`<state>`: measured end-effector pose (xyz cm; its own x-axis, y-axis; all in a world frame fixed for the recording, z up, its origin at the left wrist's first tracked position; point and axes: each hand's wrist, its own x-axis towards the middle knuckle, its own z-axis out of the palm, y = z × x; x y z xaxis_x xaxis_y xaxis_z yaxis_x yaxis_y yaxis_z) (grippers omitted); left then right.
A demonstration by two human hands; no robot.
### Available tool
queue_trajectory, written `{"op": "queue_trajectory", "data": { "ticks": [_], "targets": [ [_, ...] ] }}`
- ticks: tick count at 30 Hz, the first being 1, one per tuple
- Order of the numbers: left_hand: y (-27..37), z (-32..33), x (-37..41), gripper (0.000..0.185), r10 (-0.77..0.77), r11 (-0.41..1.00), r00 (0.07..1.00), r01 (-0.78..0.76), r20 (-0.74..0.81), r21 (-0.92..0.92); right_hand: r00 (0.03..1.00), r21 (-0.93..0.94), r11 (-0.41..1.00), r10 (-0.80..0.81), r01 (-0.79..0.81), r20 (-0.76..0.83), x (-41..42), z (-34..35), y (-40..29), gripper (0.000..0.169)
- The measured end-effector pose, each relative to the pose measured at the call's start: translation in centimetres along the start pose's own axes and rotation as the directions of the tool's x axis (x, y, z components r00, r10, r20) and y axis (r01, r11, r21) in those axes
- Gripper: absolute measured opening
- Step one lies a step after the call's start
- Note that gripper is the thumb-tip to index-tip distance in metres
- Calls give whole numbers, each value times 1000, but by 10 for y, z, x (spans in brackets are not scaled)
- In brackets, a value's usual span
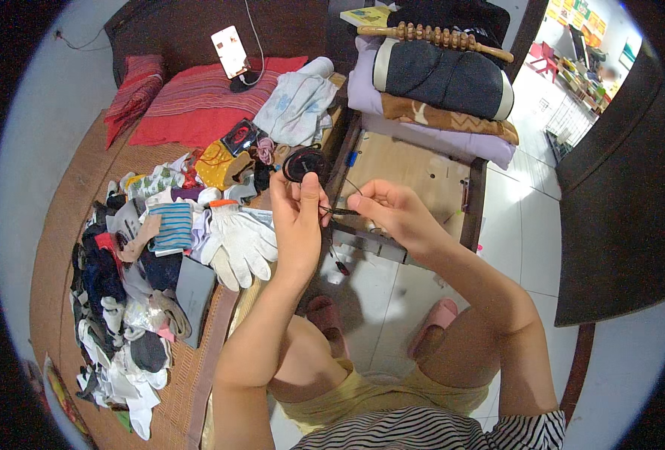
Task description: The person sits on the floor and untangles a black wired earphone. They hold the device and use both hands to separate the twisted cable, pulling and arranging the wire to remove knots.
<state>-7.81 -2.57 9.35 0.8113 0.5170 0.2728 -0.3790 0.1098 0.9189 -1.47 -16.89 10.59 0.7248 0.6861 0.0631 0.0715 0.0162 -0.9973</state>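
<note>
In the head view my left hand grips a coiled black cord, its loops standing up above my thumb and fingers. My right hand pinches a thin stretch of the same cord between thumb and fingertips, just to the right. Part of the cord spans the gap between both hands. Below them dangles a small dark end piece with some red on it. Beyond my hands lies an open drawer with small bits on its wooden bottom. White knit work gloves rest on the bed left of my left forearm.
A pile of socks and small clothes covers the bed mat. A lit phone stands on a holder by red pillows. Folded bedding bearing a wooden roller massager sits behind the drawer. A dark door is at right.
</note>
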Motion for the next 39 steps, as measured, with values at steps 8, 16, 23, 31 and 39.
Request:
{"op": "queue_trajectory", "data": {
  "ticks": [8,16,23,31,39],
  "targets": [
    [1,2,-2,26,-66,997,998,65,16,29,970,-170,961,-234,219,-73,1,3,2,4],
    [-4,2,-4,28,147,939,989,-144,14,314,936,-548,758,-291,353,199,-5,-1,-11,12],
    [-13,6,-3,28,174,902,980,-198,97,383,828,-690,542,-539,481,154,-4,-4,-9,15],
    [-17,1,3,28,115,920,987,-149,115,362,878,-686,602,-464,408,115,4,-2,-10,23],
    [-14,-2,6,31,39,962,994,-65,102,265,899,-572,705,-409,420,156,9,-1,-2,24]
  ]
}}
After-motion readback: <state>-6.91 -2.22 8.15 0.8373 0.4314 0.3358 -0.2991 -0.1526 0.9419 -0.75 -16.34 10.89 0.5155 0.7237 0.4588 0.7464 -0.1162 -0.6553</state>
